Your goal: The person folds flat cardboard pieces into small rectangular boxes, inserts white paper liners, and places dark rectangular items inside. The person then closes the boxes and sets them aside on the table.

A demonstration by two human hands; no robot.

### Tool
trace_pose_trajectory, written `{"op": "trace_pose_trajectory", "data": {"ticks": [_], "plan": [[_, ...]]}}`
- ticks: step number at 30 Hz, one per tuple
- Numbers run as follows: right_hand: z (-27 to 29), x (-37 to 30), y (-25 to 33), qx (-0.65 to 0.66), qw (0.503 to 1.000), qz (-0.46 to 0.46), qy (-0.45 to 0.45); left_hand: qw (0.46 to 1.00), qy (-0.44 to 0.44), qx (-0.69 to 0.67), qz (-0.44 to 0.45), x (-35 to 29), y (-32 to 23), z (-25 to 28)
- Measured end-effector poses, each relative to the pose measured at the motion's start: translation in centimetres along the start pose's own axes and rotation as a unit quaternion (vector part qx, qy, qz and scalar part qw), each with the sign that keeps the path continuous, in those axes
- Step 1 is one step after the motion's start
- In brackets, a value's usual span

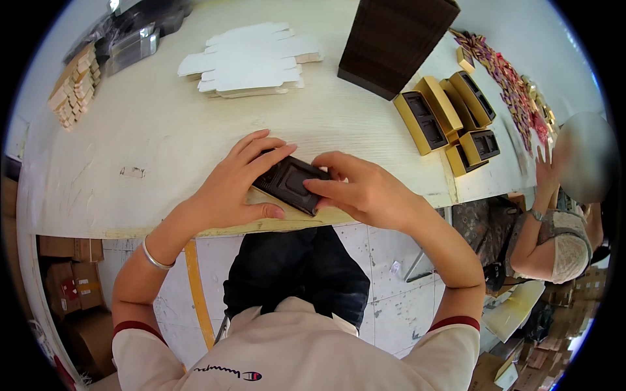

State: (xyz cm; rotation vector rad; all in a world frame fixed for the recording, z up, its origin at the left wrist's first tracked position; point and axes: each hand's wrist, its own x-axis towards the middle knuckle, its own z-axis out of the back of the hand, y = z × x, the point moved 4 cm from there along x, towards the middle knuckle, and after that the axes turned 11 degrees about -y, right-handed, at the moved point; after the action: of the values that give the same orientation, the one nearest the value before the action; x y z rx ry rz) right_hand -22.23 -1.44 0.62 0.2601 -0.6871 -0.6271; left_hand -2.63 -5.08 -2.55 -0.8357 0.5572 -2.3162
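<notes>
A dark brown moulded tray (287, 181) with squarish recesses lies slanted on the table near its front edge, just ahead of my lap. A thin yellowish edge shows along its near left side, so it may sit in a shallow box. My left hand (238, 182) steadies its left end, fingers over the far side and thumb by the near side. At the right end, my right hand (368, 192) grips the tray, thumb pressed on top and the other fingers curled round the end. Parts of both ends are hidden under my fingers.
Several gold boxes with dark inserts (424, 120) stand at the right, beside a tall dark brown stack (394, 42). Flat white box blanks (254, 58) lie at the back. Small wrapped pieces (505, 78) spread far right, near another person's hand (548, 171). Stacked pale pieces (77, 88) stand far left.
</notes>
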Motion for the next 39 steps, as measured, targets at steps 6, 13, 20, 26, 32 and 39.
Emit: {"op": "trace_pose_trajectory", "data": {"ticks": [6, 13, 20, 26, 32, 39], "plan": [[-1.6, 0.5, 0.8, -0.183, 0.964, 0.149, 0.122, 0.997, 0.074, 0.034, -0.016, 0.9, 0.6, 0.2], [-0.7, 0.6, 2.6, -0.170, 0.982, 0.044, 0.069, 0.984, 0.036, 0.156, -0.078, 0.2, 0.4, 0.2], [-5.1, -2.4, 2.2, -0.179, 0.983, -0.042, 0.006, 0.974, 0.093, 0.197, -0.059, 0.8, -1.1, 0.2], [-5.6, -2.9, 2.3, -0.064, 0.984, -0.082, -0.144, 0.994, 0.026, 0.106, -0.028, -0.8, -0.9, -0.4], [5.7, -7.1, 2.0, -0.216, 0.935, -0.141, -0.242, 0.987, -0.125, 0.079, -0.066, -2.8, -1.8, 2.0], [21.1, -14.1, -6.8, -0.128, 0.931, -0.281, -0.195, 0.988, -0.079, 0.131, -0.036, -2.0, -0.3, 2.2]]}}
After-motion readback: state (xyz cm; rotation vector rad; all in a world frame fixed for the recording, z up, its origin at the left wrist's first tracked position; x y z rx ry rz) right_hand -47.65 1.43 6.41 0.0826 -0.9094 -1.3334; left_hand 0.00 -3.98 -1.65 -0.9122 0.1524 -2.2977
